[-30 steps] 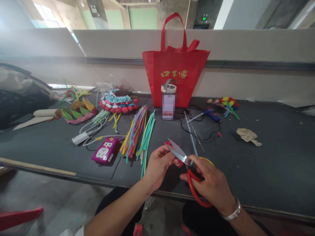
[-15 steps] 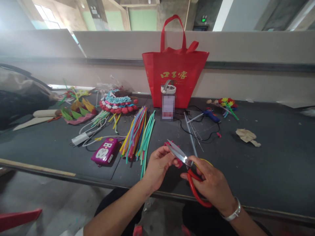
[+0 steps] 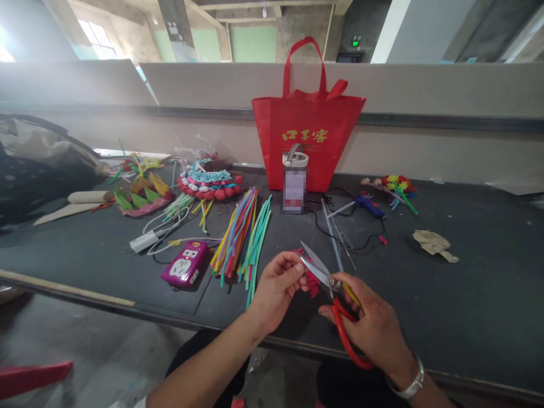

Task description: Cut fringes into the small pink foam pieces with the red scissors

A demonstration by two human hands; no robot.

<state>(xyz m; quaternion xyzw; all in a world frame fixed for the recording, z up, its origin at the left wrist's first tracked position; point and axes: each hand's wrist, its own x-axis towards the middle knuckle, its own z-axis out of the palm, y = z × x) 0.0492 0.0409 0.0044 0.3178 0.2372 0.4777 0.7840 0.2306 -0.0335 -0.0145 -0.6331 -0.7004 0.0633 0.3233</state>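
While scissors [image 3: 334, 282] are gripped by the right hand [image 3: 376, 320], the left hand's [image 3: 276, 292] grip unclear, "口子窖" is printed on the bag [image 3: 312, 122] at the counter's [image 3: 463, 300] back edge.

Beyond the scissors [image 3: 334, 282], a bottle [image 3: 294, 188] stands before the bag [image 3: 308, 122], left of the glue gun [image 3: 369, 207].

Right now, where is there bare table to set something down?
The largest bare patch lies between the right hand, the crumpled scrap and the table's front edge; a smaller one, left of the purple power strip. It is crowded around the colorful sticks and white plug.
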